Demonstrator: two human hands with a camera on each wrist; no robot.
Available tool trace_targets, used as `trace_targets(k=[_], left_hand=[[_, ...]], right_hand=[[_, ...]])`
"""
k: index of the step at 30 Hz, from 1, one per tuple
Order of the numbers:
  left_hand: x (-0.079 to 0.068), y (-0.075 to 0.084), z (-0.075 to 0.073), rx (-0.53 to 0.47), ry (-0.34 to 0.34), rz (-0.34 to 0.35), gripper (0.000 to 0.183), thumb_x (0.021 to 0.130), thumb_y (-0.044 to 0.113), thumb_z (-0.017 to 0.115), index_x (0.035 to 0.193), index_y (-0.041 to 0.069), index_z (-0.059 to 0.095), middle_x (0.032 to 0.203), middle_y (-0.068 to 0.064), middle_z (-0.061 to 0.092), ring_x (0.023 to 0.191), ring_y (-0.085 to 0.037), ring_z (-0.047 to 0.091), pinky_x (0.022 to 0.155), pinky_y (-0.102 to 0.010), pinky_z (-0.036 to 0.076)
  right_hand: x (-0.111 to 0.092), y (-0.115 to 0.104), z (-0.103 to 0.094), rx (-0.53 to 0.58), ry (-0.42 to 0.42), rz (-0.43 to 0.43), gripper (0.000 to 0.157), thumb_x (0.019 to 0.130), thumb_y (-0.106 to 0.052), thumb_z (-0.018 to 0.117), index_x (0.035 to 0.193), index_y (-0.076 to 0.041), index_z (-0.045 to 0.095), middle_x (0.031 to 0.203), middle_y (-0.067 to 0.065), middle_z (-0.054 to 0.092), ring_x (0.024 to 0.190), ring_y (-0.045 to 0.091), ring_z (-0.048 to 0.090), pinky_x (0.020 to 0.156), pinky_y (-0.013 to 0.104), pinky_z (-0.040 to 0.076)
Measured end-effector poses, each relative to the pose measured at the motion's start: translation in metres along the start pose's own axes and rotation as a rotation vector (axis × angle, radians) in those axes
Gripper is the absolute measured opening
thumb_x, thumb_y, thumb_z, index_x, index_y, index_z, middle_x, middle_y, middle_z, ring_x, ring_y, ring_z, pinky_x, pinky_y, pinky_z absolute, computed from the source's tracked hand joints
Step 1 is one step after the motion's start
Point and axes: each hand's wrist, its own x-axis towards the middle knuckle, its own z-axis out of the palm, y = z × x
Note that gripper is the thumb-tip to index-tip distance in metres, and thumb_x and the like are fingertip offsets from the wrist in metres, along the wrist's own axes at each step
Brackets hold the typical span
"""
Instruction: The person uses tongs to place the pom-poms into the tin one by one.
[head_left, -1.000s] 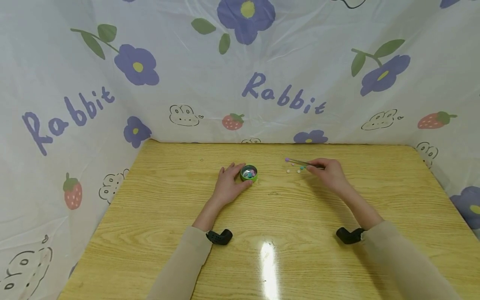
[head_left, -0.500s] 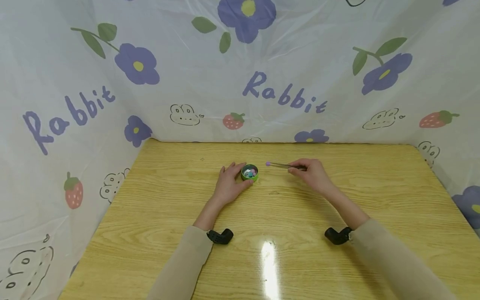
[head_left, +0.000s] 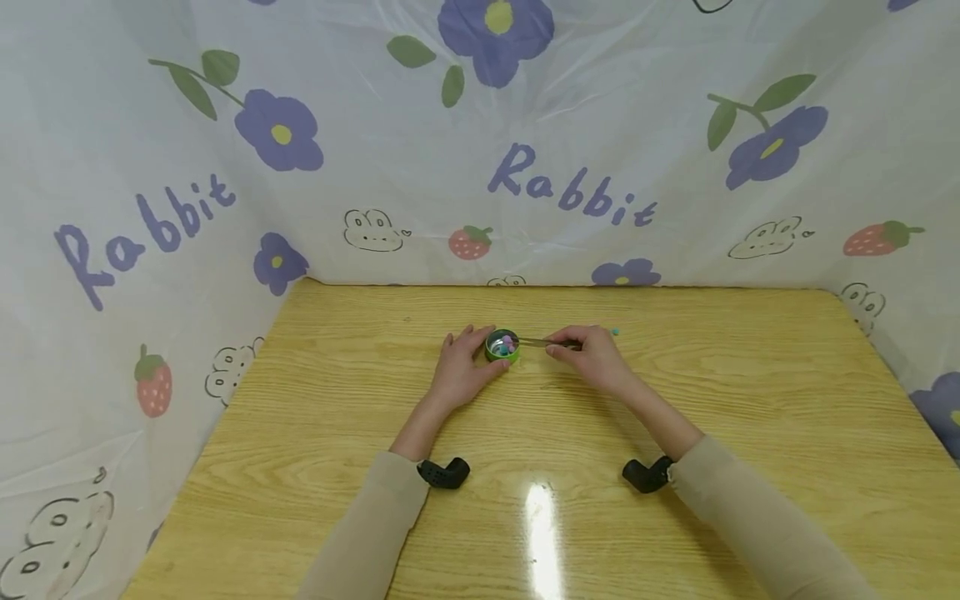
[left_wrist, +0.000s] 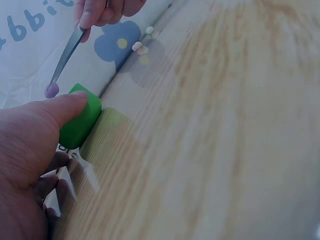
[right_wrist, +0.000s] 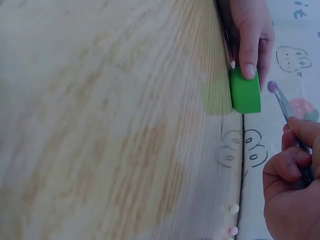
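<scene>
In the head view my left hand (head_left: pixel 459 371) holds a small round green tin (head_left: pixel 513 359), thumb on the near side and fingers on the far side. Inside it lie several small pink and teal balls (head_left: pixel 503 350). My right hand (head_left: pixel 594 357) pinches a pair of metal tweezers (head_left: pixel 534 342) from the right, tips over the tin's mouth. A purple ball (left_wrist: pixel 51 90) is clamped at the tweezer tips. Both wrist views show this ball just above the open top of the green tin (right_wrist: pixel 246 95), apart from it.
A teal ball (head_left: pixel 616 332) lies on the wooden table (head_left: pixel 600 517) behind my right hand. Pale pink and white balls (left_wrist: pixel 140 48) sit near it in the left wrist view. A patterned cloth (head_left: pixel 420 175) stands along the table's back and left.
My right hand has moved left with the tweezers and the purple ball, from the loose balls to over the tin. The left hand has stayed on the tin.
</scene>
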Motion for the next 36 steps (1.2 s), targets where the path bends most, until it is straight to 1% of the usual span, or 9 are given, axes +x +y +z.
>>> trace_targets(k=[10,16,23,29,33,35,36], left_hand=[[0.0,-0.001,0.001,0.005,0.004,-0.005,0.065,0.095,0.033,0.076,0.149,0.005,0.053,0.15,-0.018,0.053,0.149,-0.039,0.032,0.123,-0.057,0.006],[0.001,-0.002,0.002,0.008,0.0,-0.009,0.065,0.095,0.034,0.076,0.149,0.005,0.053,0.15,-0.017,0.052,0.149,-0.038,0.032,0.123,-0.057,0.006],[0.0,-0.003,0.001,0.005,0.004,-0.008,0.065,0.095,0.033,0.076,0.149,0.005,0.054,0.15,-0.018,0.053,0.149,-0.039,0.032,0.123,-0.057,0.007],[-0.001,-0.002,-0.001,0.003,0.001,-0.001,0.065,0.095,0.032,0.076,0.149,0.005,0.053,0.15,-0.018,0.052,0.149,-0.039,0.032,0.123,-0.058,0.006],[-0.002,-0.001,-0.001,0.002,-0.002,0.0,0.065,0.095,0.032,0.076,0.15,0.005,0.053,0.15,-0.017,0.052,0.149,-0.038,0.032,0.123,-0.058,0.006],[-0.002,-0.002,0.0,0.006,-0.003,0.004,0.065,0.095,0.032,0.075,0.15,0.005,0.053,0.151,-0.017,0.052,0.149,-0.038,0.032,0.123,-0.058,0.007],[-0.002,-0.002,0.0,0.009,-0.002,0.007,0.065,0.095,0.032,0.075,0.15,0.005,0.053,0.151,-0.017,0.052,0.149,-0.038,0.032,0.123,-0.058,0.007]], right_hand=[[0.0,0.002,0.002,0.003,-0.008,0.028,0.024,0.1,-0.012,0.069,0.118,0.002,0.075,0.115,0.016,0.072,0.099,0.028,0.066,0.075,0.035,0.053],[-0.001,0.001,0.003,0.012,-0.006,0.042,0.025,0.1,-0.013,0.069,0.12,0.002,0.074,0.116,0.016,0.072,0.104,0.031,0.067,0.08,0.04,0.056],[-0.002,0.0,0.002,0.023,0.001,0.05,0.026,0.099,-0.012,0.07,0.12,0.002,0.074,0.116,0.016,0.072,0.105,0.032,0.067,0.082,0.043,0.056],[-0.004,0.003,-0.004,0.02,0.024,0.032,0.023,0.099,-0.01,0.07,0.118,0.001,0.075,0.113,0.016,0.073,0.104,0.033,0.067,0.085,0.045,0.056],[-0.008,0.006,-0.011,0.02,0.035,0.026,0.023,0.099,-0.009,0.069,0.118,0.002,0.075,0.112,0.016,0.073,0.104,0.034,0.067,0.084,0.044,0.055],[-0.011,0.01,-0.016,0.013,0.042,0.027,0.023,0.099,-0.009,0.069,0.118,0.002,0.075,0.114,0.018,0.072,0.106,0.035,0.067,0.084,0.043,0.055],[-0.013,0.011,-0.018,0.013,0.044,0.031,0.023,0.099,-0.009,0.069,0.118,0.002,0.075,0.117,0.019,0.072,0.11,0.036,0.066,0.084,0.042,0.055]])
